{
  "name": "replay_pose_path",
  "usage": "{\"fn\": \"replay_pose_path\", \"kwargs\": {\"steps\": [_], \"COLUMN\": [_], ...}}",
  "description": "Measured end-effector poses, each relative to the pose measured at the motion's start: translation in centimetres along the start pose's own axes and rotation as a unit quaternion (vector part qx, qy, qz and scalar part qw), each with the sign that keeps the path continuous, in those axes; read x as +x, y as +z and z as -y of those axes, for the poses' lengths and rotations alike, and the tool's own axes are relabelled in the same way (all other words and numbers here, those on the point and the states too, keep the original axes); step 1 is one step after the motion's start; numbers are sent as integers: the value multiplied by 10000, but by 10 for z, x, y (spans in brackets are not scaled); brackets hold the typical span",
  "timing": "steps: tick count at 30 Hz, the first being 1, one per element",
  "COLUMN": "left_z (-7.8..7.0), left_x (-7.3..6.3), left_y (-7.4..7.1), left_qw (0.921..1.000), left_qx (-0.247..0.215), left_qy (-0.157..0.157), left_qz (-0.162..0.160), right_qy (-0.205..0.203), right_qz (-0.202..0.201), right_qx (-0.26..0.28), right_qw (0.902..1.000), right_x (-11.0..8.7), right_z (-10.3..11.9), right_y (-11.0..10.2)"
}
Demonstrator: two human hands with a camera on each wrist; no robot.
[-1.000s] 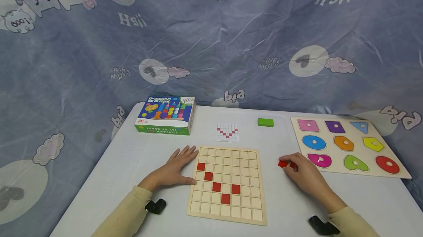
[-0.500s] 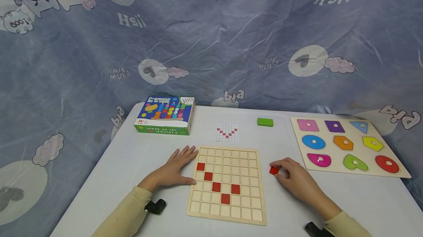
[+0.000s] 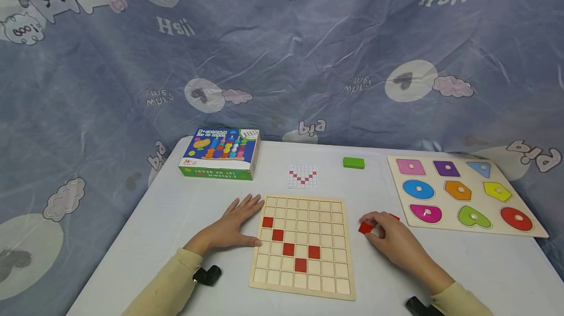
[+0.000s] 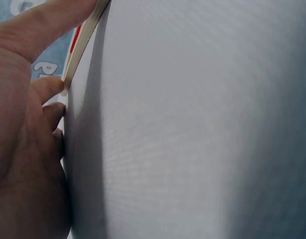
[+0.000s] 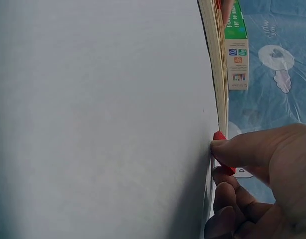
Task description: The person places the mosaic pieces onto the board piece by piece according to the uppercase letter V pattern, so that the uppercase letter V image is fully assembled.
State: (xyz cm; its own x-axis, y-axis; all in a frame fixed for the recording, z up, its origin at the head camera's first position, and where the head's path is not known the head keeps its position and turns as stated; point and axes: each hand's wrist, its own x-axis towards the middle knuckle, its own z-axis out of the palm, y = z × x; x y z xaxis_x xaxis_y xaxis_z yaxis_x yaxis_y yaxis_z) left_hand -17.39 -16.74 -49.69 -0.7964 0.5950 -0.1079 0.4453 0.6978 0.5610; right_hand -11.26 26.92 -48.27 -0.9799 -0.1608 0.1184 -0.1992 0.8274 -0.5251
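Observation:
A wooden grid board (image 3: 327,228) lies on the table, several red square tiles (image 3: 288,249) set in its cells. My left hand (image 3: 233,225) rests at the board's left edge with fingers spread, thumb and fingertips right at the rim. To the right of the board, my right hand (image 3: 394,240) pinches a red tile (image 3: 365,228) between thumb and fingers. The right wrist view shows this red tile (image 5: 225,164) tilted in the pinch, low over the table. Behind the right hand's knuckles, part of another red tile (image 3: 394,216) shows.
A small pattern card (image 3: 303,177) lies beyond the board, with a green block (image 3: 354,163) to its right. At the back left stands a bead-set box (image 3: 220,154). A shape puzzle board (image 3: 473,198) lies at the right. Printed fabric (image 3: 282,61) hangs behind the table.
My right hand has moved left toward the board and slightly nearer, then nearly stopped, with the red tile in its fingers. Another red tile shows behind it. The left hand stays put.

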Motion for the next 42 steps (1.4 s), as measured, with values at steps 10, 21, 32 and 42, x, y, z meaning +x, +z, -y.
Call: {"fn": "replay_pose_path", "kwargs": {"steps": [10, 21, 32, 42], "left_z": [1, 2, 1, 1], "left_x": [0, 1, 1, 1], "left_y": [1, 1, 1, 1], "left_qw": [10000, 10000, 10000, 10000], "left_qx": [33, 35, 28, 35], "left_qy": [31, 60, 59, 9], "left_qz": [-12, -36, -39, -19], "right_qy": [-40, -21, -76, -272], "right_qz": [53, -37, -253, -482], "right_qx": [30, 98, 258, 350], "right_qw": [10000, 9999, 9993, 9979], "right_x": [-1, -1, -1, -2], "right_z": [-2, 1, 6, 9], "right_y": [2, 1, 0, 5]}}
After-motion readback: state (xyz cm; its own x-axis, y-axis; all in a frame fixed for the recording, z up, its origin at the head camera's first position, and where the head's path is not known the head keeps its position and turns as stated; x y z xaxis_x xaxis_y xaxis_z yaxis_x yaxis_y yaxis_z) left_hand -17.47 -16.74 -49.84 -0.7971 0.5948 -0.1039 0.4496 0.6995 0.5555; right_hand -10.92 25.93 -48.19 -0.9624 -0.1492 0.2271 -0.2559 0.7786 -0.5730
